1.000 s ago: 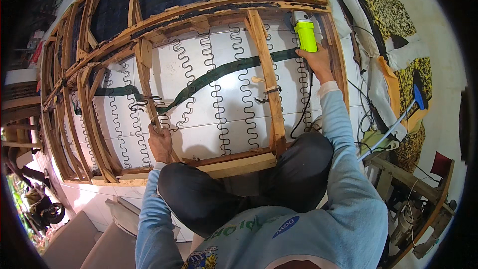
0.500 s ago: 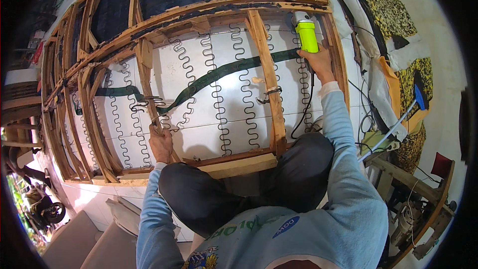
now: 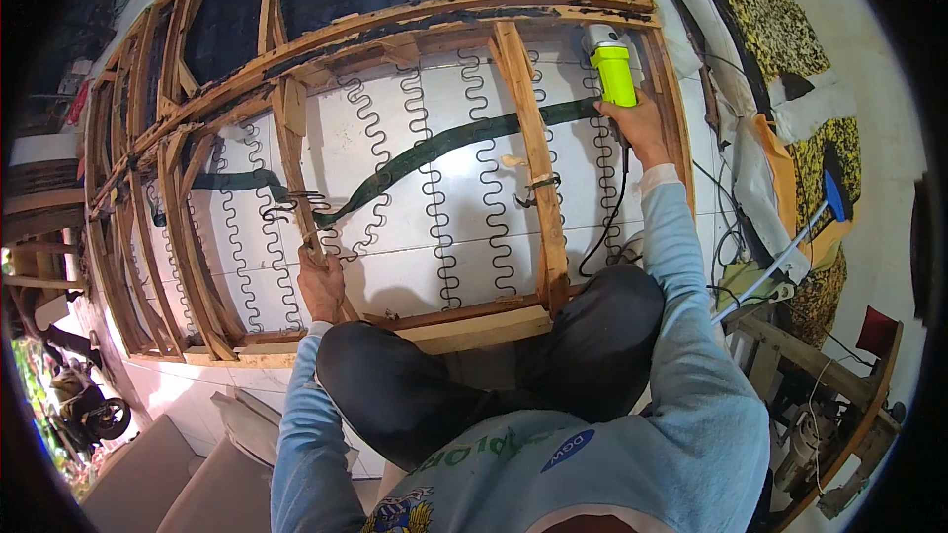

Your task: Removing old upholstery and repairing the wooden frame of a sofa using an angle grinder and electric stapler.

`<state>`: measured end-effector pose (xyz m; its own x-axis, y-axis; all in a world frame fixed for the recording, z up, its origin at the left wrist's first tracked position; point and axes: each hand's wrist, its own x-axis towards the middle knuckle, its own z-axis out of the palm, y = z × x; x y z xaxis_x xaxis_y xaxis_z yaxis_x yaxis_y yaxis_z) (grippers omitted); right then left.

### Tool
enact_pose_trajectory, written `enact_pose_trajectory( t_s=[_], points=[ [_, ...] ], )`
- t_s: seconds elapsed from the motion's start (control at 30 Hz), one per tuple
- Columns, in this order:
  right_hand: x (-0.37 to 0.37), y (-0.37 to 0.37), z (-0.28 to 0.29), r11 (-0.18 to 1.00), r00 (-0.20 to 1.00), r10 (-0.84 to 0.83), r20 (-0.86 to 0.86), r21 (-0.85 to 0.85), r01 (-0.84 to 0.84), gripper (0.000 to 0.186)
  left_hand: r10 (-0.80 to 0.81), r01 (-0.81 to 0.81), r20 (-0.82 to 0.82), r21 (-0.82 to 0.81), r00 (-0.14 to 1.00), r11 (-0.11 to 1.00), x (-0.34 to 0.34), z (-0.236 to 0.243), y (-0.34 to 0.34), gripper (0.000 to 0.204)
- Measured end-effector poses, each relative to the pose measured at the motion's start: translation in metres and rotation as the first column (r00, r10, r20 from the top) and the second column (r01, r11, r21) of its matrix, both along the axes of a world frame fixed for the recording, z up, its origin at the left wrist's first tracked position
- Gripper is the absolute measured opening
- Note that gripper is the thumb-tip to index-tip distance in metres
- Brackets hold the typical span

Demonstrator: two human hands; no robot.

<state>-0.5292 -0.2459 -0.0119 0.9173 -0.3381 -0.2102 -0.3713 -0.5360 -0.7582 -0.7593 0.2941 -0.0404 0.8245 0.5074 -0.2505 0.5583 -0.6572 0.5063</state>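
Note:
My right hand (image 3: 639,130) is closed round the body of a bright yellow-green angle grinder (image 3: 617,77), its metal head pointing away from me. The grinder is by the right end of a wooden sofa frame (image 3: 474,318), above the white floor, and a black cord hangs from it. My left hand (image 3: 321,286) grips a wooden crosspiece (image 3: 289,143) of the frame, fingers wrapped round it. Just beyond that hand, a dark green webbing strap (image 3: 425,150) passes the crosspiece and runs rightward to near the grinder. Wavy metal springs (image 3: 434,227) stretch across the frame.
A second upright (image 3: 538,168) crosses the frame between my hands. To the right lie loose cables (image 3: 729,232), a blue-headed broom (image 3: 835,195) and speckled yellow-black foam (image 3: 755,10). Beige cushions (image 3: 217,494) stand at lower left. A wooden bench with a motor (image 3: 815,444) is at lower right.
The view has shifted very slightly. Both hands keep their holds, and the grinder stays at the right end of the frame.

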Motion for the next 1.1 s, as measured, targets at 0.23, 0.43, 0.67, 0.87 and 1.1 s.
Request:
enact_pose_trajectory(
  t_s=[0.23, 0.43, 0.67, 0.87, 1.1],
  points=[
    [0.002, -0.011, -0.006, 1.000, 1.000, 0.013, -0.004, 0.021, -0.013, 0.068, 0.009, -0.009, 0.008, -0.015, 1.000, 1.000, 0.003, 0.002, -0.002, 0.039],
    [0.000, -0.008, -0.002, 1.000, 1.000, 0.008, 0.010, -0.027, -0.008, 0.065, -0.016, 0.016, 0.038, 0.010, 0.999, 1.000, -0.002, -0.007, 0.005, 0.038],
    [-0.002, -0.010, -0.002, 0.999, 0.999, -0.013, 0.031, -0.044, 0.014, 0.053, 0.003, -0.003, 0.009, -0.008, 1.000, 1.000, 0.000, 0.000, 0.000, 0.035],
    [-0.002, -0.017, -0.004, 0.997, 0.998, -0.066, -0.023, 0.034, 0.067, 0.059, -0.041, 0.040, 0.090, 0.017, 0.995, 0.999, 0.000, -0.004, 0.000, 0.034],
    [0.000, -0.016, -0.002, 0.998, 0.999, -0.046, 0.005, -0.051, 0.046, 0.054, -0.017, 0.016, 0.095, 0.002, 0.995, 1.000, 0.001, -0.004, -0.001, 0.032]
  ],
)
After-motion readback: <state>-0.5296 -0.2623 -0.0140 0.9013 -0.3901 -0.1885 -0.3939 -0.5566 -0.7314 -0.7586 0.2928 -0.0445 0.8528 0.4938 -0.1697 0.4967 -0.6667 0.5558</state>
